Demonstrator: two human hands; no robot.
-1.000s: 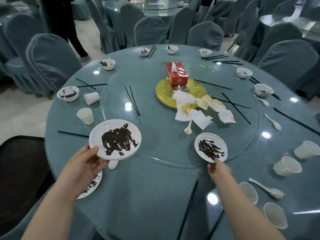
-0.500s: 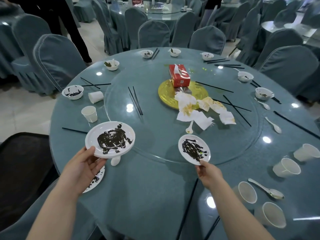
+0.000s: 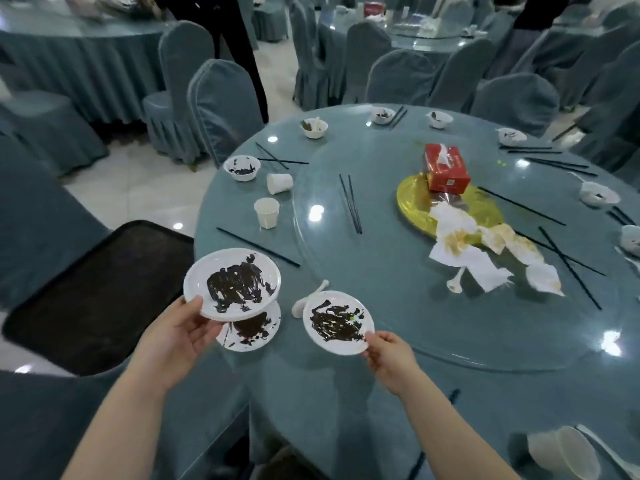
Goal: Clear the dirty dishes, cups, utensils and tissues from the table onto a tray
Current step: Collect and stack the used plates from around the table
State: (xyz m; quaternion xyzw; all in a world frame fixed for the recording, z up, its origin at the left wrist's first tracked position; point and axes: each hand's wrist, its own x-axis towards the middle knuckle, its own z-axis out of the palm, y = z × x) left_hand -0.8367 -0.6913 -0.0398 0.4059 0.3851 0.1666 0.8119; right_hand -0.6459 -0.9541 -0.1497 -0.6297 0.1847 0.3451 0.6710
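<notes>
The left hand [image 3: 180,332] grips the near rim of a white plate [image 3: 232,284] smeared with dark sauce, held above a third dirty plate [image 3: 252,332] lying at the near edge of the table [image 3: 311,393]. The right hand [image 3: 389,358] pinches the near right rim of a smaller smeared plate [image 3: 337,322], just beside a white spoon [image 3: 308,299]. A black tray [image 3: 100,292] sits left of the table, while stained tissues [image 3: 485,251], a red tissue box [image 3: 446,168], cups [image 3: 266,213] and black chopsticks [image 3: 351,204] lie farther off.

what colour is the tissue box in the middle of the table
Red, with a white tissue sticking out of the top; the tissue box shows clearly in the head view.
</notes>
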